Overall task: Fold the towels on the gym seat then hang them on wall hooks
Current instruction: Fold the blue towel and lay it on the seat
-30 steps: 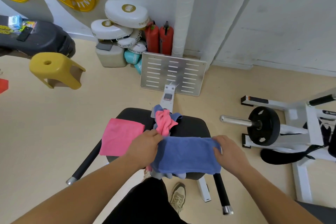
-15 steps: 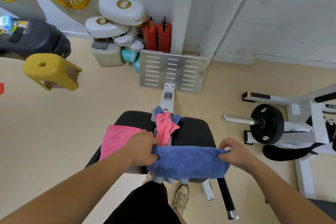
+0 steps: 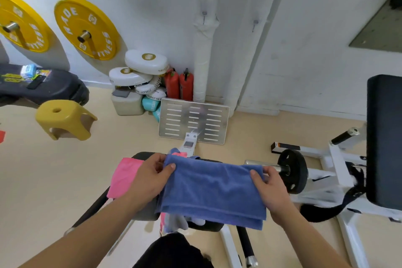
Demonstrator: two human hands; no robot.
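Looking down from the head camera, the left hand (image 3: 150, 177) and the right hand (image 3: 270, 189) hold a blue towel (image 3: 214, 189) stretched sideways over the black padded surface (image 3: 141, 155) of a gym seat. The left hand grips the towel's left end, thumb on top and fingers curled behind the cloth; the right hand pinches the right end the same way, thumb lying across the top. The towel is folded into a long band, with stacked layers showing along its near right edge, and it hides most of the seat. A folded pink towel (image 3: 124, 177) lies flat on the left part of the surface, partly behind the left hand. A scrap of pink cloth (image 3: 181, 154) peeks over the blue towel's far edge, and a bunch of pale cloth (image 3: 180, 222) hangs below its near edge. Beyond the seat a slotted metal footplate (image 3: 193, 124) stands before the white wall. High on that wall are a small wall hook (image 3: 204, 14) above a wrapped white pipe (image 3: 201, 61) and a second hook (image 3: 255, 22) to its right. Two red fire extinguishers (image 3: 179, 84) stand left of the pipe beside stacked white pads (image 3: 145, 63). Two yellow weight plates (image 3: 87, 28) hang on the wall at left, with a yellow stool (image 3: 65, 122) on the floor below. A black weight plate (image 3: 292, 171) sits on a bar just past the right hand.
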